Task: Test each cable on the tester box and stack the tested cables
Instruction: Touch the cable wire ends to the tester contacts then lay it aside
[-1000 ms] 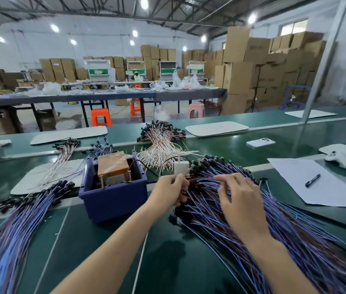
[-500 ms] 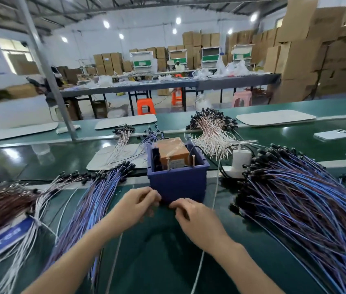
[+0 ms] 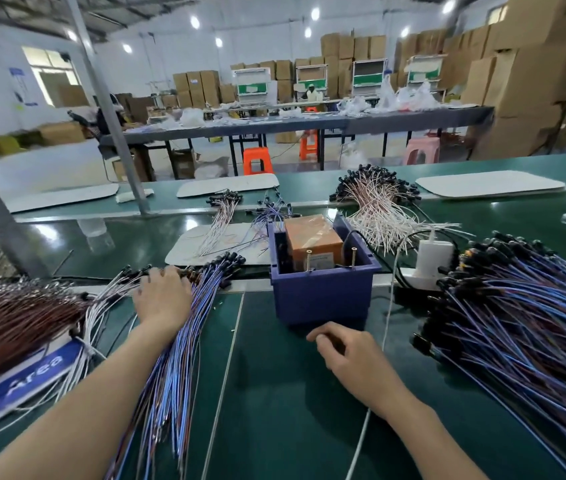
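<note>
Head view. Landmark: blue tester box (image 3: 323, 301) on the green worktop (image 3: 274, 403).

- Left hand (image 3: 163, 299): left of the box, fingers spread flat on the connector ends of the stacked blue cables (image 3: 174, 368). The fingertips are blurred among the plugs.
- Right hand (image 3: 350, 355): just in front of the box, fingers loosely curled, palm down and hidden. Cannot tell whether it pinches anything.
- Inside the box: an orange unit (image 3: 312, 242), lower part hidden by the wall.
- Right of the box: a large pile of blue cables (image 3: 524, 327), cut off by the frame edge.
- Far left of the box: brown cables (image 3: 7, 323), blurred, and a blue sign (image 3: 25, 386), only "Area" readable.
</note>
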{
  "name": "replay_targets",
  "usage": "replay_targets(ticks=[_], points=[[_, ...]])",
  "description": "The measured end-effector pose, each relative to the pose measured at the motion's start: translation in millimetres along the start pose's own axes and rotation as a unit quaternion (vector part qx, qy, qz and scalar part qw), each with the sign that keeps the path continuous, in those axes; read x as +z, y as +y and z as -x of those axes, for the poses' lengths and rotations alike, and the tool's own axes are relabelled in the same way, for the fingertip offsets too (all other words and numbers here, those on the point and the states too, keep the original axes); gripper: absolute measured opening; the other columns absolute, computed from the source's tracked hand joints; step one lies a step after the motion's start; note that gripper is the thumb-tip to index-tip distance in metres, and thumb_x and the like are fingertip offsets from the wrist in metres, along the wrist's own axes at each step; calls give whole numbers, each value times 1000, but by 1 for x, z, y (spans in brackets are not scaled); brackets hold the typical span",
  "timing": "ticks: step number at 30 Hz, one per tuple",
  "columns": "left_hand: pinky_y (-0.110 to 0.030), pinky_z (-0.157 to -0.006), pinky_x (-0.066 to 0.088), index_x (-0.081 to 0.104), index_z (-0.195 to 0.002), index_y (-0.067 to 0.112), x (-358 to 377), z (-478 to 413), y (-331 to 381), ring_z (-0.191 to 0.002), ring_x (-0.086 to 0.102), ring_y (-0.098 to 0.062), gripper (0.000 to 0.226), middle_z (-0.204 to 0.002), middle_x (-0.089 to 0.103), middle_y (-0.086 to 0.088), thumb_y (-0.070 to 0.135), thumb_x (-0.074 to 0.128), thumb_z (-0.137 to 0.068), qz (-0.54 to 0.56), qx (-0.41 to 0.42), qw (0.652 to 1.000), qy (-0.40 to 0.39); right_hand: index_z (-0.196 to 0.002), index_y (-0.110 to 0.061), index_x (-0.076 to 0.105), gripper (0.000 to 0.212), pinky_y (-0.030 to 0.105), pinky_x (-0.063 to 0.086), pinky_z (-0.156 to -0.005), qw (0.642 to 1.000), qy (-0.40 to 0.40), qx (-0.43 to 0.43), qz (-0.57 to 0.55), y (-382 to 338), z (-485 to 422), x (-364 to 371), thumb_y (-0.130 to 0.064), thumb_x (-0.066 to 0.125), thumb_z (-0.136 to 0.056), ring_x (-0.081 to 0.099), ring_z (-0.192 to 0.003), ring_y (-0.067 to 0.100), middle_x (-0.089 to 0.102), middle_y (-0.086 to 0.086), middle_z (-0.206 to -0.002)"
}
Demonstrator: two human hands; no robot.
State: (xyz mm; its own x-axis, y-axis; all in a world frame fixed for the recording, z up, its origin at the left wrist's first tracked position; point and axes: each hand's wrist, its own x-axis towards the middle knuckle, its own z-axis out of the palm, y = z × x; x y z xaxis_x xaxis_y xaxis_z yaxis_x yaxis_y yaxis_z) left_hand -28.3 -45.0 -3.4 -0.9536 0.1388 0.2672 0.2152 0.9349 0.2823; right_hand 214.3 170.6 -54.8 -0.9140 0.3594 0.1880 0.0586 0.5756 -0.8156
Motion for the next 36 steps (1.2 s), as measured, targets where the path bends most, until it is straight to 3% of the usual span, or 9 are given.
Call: replay_targets(ticks=[3,7,15,18,23,26,31,34,36], points=[[-50,-109,35,47,-136,-1,5,-12,-12,-134,41,-42,44,-145,41,-28,30,38,-106,-3,-102,993,-66,-96,-45,68,18,29,43,-53,1000,9,5,-16,0,0,-1,-35,53,-100,53,-56,11,64,-7,-67],[-50,-103,46,57,-121,-8,13,-23,-31,-119,55,-46,40,-128,58,-31,25,42,-106,35,-109,984,-133,-95,-43,69,19,25,40,-52,999,9,12,-39,1,0,-1,-34,53,-100,49,-53,7,61,-8,-62],[-40,-74,48,65,-87,-5,15,-17,-43,-79,56,-33,30,-102,68,-31,18,49,-99,176,-147,970,-82,-94,-44,69,19,23,38,-51,998,17,12,-55,-2,2,-3,-34,54,-100,48,-53,7,64,2,-69],[-33,-60,35,70,-89,-3,17,-11,-46,-64,50,-27,32,-79,68,-21,19,49,-98,201,-122,971,-44,-93,-43,70,19,21,37,-50,998,20,15,-62,-3,3,-3,-33,54,-100,46,-51,5,64,3,-70],[-34,-59,36,60,-68,9,16,3,-46,-60,50,-26,37,-65,62,-13,24,49,-100,193,-72,978,36,-93,-42,70,21,16,37,-49,997,23,19,-69,-4,3,-3,-32,54,-101,49,-51,3,65,-2,-66],[-32,-57,35,63,-79,13,6,13,-35,-62,52,-22,34,-73,65,-10,29,46,-104,230,-67,967,86,-94,-42,71,22,14,39,-50,996,26,21,-77,-4,4,-3,-30,54,-101,53,-53,2,65,-4,-66],[-27,-61,51,63,-112,15,-34,55,17,-67,62,-2,24,-85,71,0,31,46,-106,392,84,894,199,-94,-36,74,30,20,39,-51,978,40,27,-202,-7,4,-10,-22,51,-104,47,-51,9,62,0,-64],[-31,-59,52,59,-112,32,-42,101,50,-59,61,-5,17,-77,71,9,42,48,-104,404,193,874,191,-98,-23,77,30,24,39,-49,932,80,44,-352,-7,4,-21,-21,48,-105,48,-50,16,62,7,-67],[-25,-52,46,59,-110,33,-35,133,72,-52,56,-7,14,-68,67,11,40,51,-100,341,284,875,195,-106,-14,76,34,27,44,-50,881,85,73,-460,-6,3,-28,-33,49,-98,55,-54,19,66,9,-74]])
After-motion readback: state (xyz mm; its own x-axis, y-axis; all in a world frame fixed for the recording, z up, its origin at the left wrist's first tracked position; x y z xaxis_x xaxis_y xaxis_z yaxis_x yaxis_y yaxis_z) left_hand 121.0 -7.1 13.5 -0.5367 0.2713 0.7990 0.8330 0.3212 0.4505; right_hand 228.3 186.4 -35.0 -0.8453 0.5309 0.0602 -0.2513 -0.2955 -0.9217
